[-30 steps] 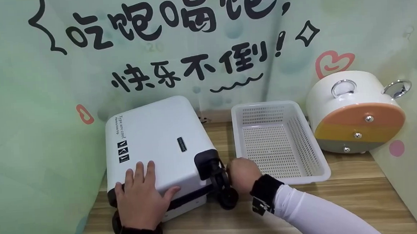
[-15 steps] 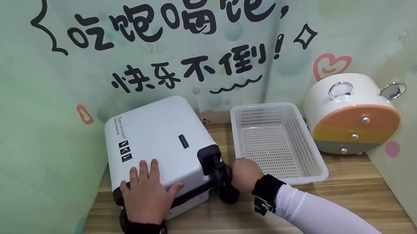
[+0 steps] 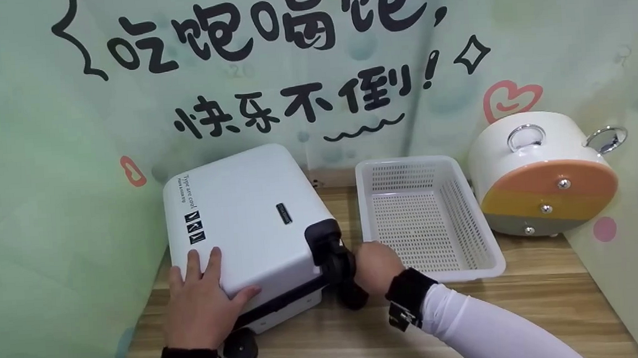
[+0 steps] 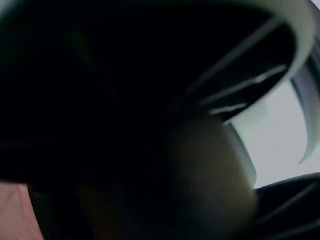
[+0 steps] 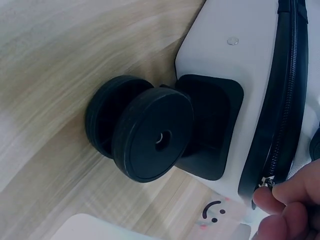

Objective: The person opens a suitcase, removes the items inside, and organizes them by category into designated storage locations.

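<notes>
A small white suitcase (image 3: pixel 244 217) with black trim lies flat on the wooden table (image 3: pixel 526 310). My left hand (image 3: pixel 204 299) rests flat on its near-left corner, fingers spread. My right hand (image 3: pixel 377 267) is at the case's right side beside a black double wheel (image 3: pixel 351 296). In the right wrist view the double wheel (image 5: pixel 150 132) fills the middle, and my fingertips (image 5: pixel 282 205) pinch the zipper pull on the black zipper line (image 5: pixel 282 100) of the suitcase (image 5: pixel 225 50). Another wheel (image 3: pixel 241 348) shows below my left hand. The left wrist view is dark and blurred.
A white perforated plastic basket (image 3: pixel 433 274) stands right of the suitcase, with nothing in it. Farther right, a round white container (image 3: pixel 540 171) with an orange, yellow and grey face and metal rings lies on its side. Printed backdrop walls close in the back and both sides.
My left hand slid left toward the near-left corner of the lid, uncovering a wheel below it. The suitcase shifted slightly. My right hand stayed by the right wheel.
</notes>
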`<control>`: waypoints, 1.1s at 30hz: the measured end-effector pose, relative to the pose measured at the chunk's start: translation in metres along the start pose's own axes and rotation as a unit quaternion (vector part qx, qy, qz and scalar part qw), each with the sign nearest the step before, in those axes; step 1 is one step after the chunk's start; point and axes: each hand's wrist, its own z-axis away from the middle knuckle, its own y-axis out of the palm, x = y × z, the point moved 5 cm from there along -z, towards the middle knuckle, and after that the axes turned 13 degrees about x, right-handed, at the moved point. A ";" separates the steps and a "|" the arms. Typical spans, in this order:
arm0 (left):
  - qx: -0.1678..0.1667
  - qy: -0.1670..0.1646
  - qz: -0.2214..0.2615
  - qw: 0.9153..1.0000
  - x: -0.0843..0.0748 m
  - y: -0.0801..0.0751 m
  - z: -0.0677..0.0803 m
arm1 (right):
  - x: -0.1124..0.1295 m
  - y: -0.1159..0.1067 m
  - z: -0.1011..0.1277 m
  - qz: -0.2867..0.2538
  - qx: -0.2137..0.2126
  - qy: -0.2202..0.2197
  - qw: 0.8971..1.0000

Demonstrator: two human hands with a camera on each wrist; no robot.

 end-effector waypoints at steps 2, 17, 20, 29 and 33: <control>0.003 -0.005 -0.008 1.000 0.000 0.002 0.000 | 0.001 0.000 0.001 -0.001 -0.004 0.004 1.000; -0.002 -0.019 -0.026 1.000 -0.002 0.005 0.000 | 0.009 0.005 0.010 -0.032 -0.030 -0.017 0.999; -0.008 -0.023 -0.026 0.999 -0.005 0.006 0.000 | 0.007 0.005 0.005 -0.045 -0.031 -0.003 0.999; -0.053 -0.049 -0.020 0.997 -0.019 0.010 0.004 | 0.003 0.005 -0.007 -0.050 -0.038 0.015 0.998; -0.058 -0.055 -0.027 0.996 -0.021 0.010 0.003 | 0.008 0.006 0.000 -0.052 -0.067 0.010 0.996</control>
